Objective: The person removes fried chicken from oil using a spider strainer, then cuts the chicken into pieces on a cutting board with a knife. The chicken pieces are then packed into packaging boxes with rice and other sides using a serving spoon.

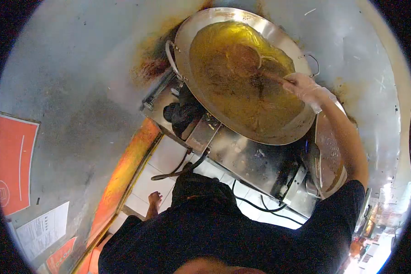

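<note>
My right hand, in a clear plastic glove, is closed around the handle of a round-headed skimmer. The skimmer's head lies in the yellow-brown oil that partly fills a large metal wok. Two loop handles stick out from the wok's rim, and my right hand is just inside the rim near the right one. Low on the other side, my bare left hand hangs beside my body over the floor, away from the wok, with its fingers loosely bent and nothing visible in them.
Below the wok is a metal burner stand, with black hoses hanging over the white floor tiles. A second metal pan sits under my right forearm. Stained metal wall rises behind, carrying an orange poster.
</note>
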### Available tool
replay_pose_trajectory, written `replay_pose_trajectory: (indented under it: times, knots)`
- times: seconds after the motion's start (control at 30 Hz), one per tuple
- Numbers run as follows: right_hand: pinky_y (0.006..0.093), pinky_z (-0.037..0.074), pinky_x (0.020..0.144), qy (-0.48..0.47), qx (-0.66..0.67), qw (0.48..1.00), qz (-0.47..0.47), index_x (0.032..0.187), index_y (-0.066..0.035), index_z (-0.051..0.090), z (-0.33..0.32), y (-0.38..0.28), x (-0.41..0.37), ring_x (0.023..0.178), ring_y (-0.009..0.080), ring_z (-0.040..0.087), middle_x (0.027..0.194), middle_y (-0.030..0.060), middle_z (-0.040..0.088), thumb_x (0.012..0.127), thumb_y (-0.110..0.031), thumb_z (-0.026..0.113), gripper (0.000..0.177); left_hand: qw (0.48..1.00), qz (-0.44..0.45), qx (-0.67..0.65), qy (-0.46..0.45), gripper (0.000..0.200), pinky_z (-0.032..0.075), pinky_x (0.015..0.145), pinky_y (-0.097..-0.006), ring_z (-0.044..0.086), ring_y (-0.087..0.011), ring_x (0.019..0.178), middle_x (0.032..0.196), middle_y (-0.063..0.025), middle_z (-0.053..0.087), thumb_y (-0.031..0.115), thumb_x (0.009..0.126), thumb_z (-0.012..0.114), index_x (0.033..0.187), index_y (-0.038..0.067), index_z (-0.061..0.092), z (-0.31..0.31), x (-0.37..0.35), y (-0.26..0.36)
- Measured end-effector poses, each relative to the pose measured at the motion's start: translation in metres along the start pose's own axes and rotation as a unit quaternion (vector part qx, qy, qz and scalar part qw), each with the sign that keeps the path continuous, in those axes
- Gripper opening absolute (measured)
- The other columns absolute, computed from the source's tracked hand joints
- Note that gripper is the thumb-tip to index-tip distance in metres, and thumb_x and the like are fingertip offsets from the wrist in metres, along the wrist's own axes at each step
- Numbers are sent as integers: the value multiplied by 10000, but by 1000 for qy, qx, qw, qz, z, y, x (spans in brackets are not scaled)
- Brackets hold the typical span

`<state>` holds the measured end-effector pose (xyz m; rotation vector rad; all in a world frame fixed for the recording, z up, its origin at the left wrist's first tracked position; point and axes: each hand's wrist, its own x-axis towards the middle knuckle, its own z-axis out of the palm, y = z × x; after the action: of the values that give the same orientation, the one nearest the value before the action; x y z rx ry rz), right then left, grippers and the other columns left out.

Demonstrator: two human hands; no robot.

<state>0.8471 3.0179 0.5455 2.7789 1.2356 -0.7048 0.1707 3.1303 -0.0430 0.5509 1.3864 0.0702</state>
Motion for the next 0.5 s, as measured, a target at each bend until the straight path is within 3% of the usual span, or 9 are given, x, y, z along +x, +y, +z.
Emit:
replay_pose_trajectory:
  times: [0.13,0.2,0.23,0.3,0.4,0.43,0.5]
  knots:
    - [289,413,603,23,90,993,-73,1115,-39,620,22,19,2,684,126,513,751,25,584,910,-304,608,335,995,49,75,43,170,439,482,-288,604,-176,630,840,-67,625,132,884,508,990,61,620,18,-17,17]
    - [259,373,553,-39,190,981,-15,1129,-49,620,17,-1,-18,644,98,481,724,1,552,896,-324,636,361,993,5,-94,-68,181,416,467,-270,602,-189,628,838,-66,620,140,884,510,1017,74,613,2,7,6]
    - [259,373,553,-37,191,981,-15,1129,-49,620,13,-11,-27,644,98,481,724,1,552,896,-324,636,361,993,7,-93,-68,181,416,467,-270,602,-189,628,838,-66,620,140,884,510,1017,74,613,3,8,8]
    - [244,334,481,-70,216,972,56,1130,-44,620,8,-27,-44,580,77,452,683,-20,517,886,-330,651,377,1000,-21,14,-15,190,421,475,-280,596,-216,622,844,-63,615,122,872,531,1046,87,597,7,10,10]
    - [226,289,417,-42,288,951,107,1122,-54,627,13,-31,-67,521,54,424,646,-35,497,879,-337,658,375,996,-62,-20,56,199,419,477,-289,595,-230,608,844,-62,615,124,872,526,1058,88,587,16,0,21]
    - [226,289,417,-39,291,950,108,1122,-54,627,14,-27,-70,521,54,424,646,-35,497,879,-337,658,375,997,-59,-17,55,199,419,477,-289,595,-230,608,844,-62,615,124,872,526,1058,88,587,17,-2,21]
    - [198,258,378,-127,347,927,65,1092,-63,635,16,-16,-75,475,40,401,619,-41,482,870,-333,668,351,997,-15,49,56,226,428,492,-301,625,-235,660,897,-74,635,120,893,477,1085,83,590,19,-6,22]
